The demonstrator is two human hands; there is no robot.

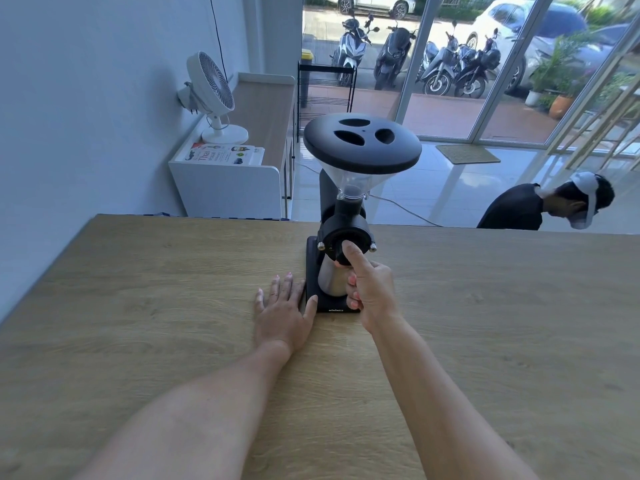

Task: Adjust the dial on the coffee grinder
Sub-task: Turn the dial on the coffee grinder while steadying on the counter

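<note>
Head: right hand [369, 289] pinches dial [341, 245].

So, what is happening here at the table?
A person is adjusting a black coffee grinder that stands on a wooden table. The right hand grips the round dial on its front, thumb pressed against it. The left hand lies flat on the table, touching the grinder's base.

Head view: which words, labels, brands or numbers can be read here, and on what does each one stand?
"Thai": on the cover of the book lying on the white cabinet beside the fan; the smaller print under it is too blurred to read.
Small light lettering on the front edge of the coffee grinder base: too small to read.
Marks around the dial: unreadable.
</note>
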